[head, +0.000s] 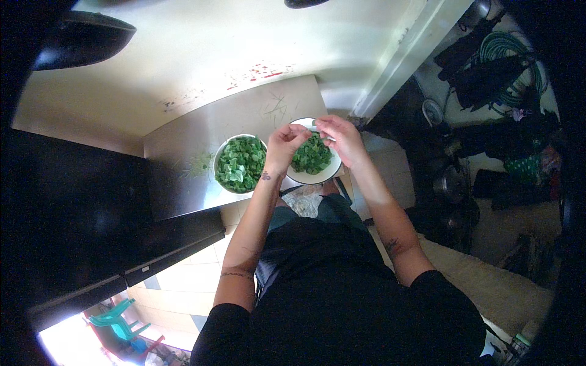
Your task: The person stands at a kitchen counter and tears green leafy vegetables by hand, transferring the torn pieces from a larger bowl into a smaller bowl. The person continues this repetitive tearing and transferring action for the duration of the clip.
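Observation:
My left hand (286, 142) and my right hand (339, 137) hover over a white enamel bowl (328, 168) with a dark rim, partly filled with loose green leaves (313, 155). Thumb and finger of the left hand are pinched together; whether anything is between them is too small to tell. A small green leaf bit (314, 122) shows at the right fingertips. Left of my left wrist stands a second white bowl (215, 173), heaped with small rounded green leaves (240, 162). My hands hide part of the enamel bowl's far side.
Both bowls are at the front edge of a metal-topped counter (183, 137). Thin bare stems (276, 106) and a leafy stem pile (199, 164) lie on it. A dark wok (87, 40) hangs on the wall. A coiled green hose (508, 45) and pots (451, 183) are at right.

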Demonstrator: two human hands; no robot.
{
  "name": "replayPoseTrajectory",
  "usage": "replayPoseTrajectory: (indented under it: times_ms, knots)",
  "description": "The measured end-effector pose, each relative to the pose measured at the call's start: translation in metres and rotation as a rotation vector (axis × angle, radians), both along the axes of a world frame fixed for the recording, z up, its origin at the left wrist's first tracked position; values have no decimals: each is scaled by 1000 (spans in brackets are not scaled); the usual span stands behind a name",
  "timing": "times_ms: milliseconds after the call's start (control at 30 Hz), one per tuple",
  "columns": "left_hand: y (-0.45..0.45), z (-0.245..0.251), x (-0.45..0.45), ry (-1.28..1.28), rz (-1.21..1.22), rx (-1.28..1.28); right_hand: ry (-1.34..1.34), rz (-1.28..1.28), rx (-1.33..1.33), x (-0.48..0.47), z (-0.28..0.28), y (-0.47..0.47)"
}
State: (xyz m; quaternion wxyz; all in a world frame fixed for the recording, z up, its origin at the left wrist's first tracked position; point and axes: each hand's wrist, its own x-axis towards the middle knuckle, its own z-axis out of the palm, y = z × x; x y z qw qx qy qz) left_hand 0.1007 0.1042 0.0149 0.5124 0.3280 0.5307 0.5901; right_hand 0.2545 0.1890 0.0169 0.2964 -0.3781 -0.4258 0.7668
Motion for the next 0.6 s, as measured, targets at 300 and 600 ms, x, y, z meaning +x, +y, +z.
replayPoseTrajectory:
  times_ms: [300, 600]
  knots:
    - [6, -12, 8, 466, 1, 48, -128, -61, 181, 14, 0, 9]
    - [1, -2, 8, 448, 52, 22, -143, 23, 240, 4, -4, -11]
